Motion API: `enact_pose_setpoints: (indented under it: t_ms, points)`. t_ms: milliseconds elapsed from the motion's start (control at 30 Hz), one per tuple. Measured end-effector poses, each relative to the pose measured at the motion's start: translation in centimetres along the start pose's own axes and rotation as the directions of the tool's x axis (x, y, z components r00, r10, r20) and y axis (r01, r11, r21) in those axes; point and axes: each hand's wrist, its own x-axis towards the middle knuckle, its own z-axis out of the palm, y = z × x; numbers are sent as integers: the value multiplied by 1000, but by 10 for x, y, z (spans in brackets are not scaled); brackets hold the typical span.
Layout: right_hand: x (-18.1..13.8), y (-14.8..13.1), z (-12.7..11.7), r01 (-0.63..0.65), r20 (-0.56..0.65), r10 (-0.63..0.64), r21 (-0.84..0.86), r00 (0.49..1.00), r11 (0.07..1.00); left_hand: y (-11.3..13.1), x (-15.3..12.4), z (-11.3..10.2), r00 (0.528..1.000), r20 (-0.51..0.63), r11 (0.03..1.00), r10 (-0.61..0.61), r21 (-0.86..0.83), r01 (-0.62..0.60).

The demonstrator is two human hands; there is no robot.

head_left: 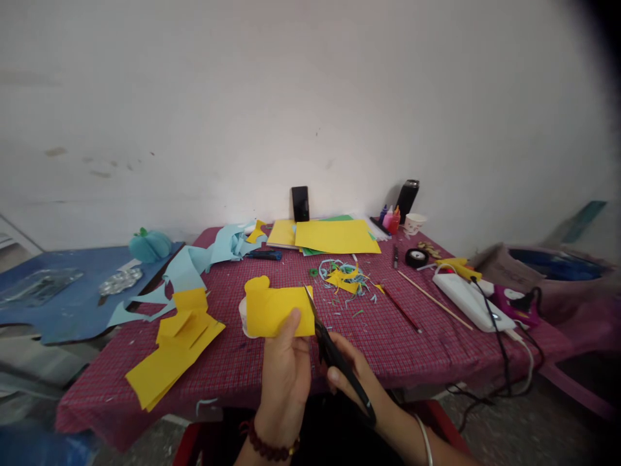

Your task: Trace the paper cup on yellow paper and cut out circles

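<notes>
My left hand (pixel 286 362) pinches a yellow piece of paper (pixel 272 312) by its lower edge, thumb on the front. In my right hand (pixel 356 369) is a pair of black-handled scissors (pixel 334 356), with a blade at the right edge of the paper. Part of a white round thing shows behind the paper's left side; its kind is hidden. Beyond my hands lies a heap of thin paper scraps (pixel 347 278) in yellow, blue and green. Folded yellow paper offcuts (pixel 182 343) rest to the left.
Yellow sheets (pixel 337 236) lie at the back before a phone (pixel 300 204) leaning on the wall. Light blue paper strips (pixel 187 265) stretch along the left. At right are black tape (pixel 416 257), a pencil (pixel 402 309), a wooden stick (pixel 434 299) and a white power strip (pixel 470 301) with cables.
</notes>
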Motion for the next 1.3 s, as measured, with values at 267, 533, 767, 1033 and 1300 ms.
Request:
enact_pose_setpoints:
  t_ms: [267, 533, 767, 1033, 1300]
  points:
    - [-4, 6, 2, 3, -10, -2, 79, 1000, 997, 1, -1, 0, 997, -17, 996, -75, -40, 74]
    - [-13, 13, -4, -62, 16, 60, 117, 998, 991, 4, -3, 4, 998, 7, 997, -55, -45, 55]
    - [-15, -5, -18, -82, 164, 78, 17, 983, 996, 4, 0, -3, 997, 67, 997, 45, 65, -49]
    - [-16, -13, -22, -98, 163, 98, -7, 982, 995, -7, -8, -10, 999, 24, 990, -34, 141, 31]
    - [-18, -6, -23, -89, 106, 88, 7, 990, 996, -11, -10, -8, 996, 45, 984, -78, 163, 69]
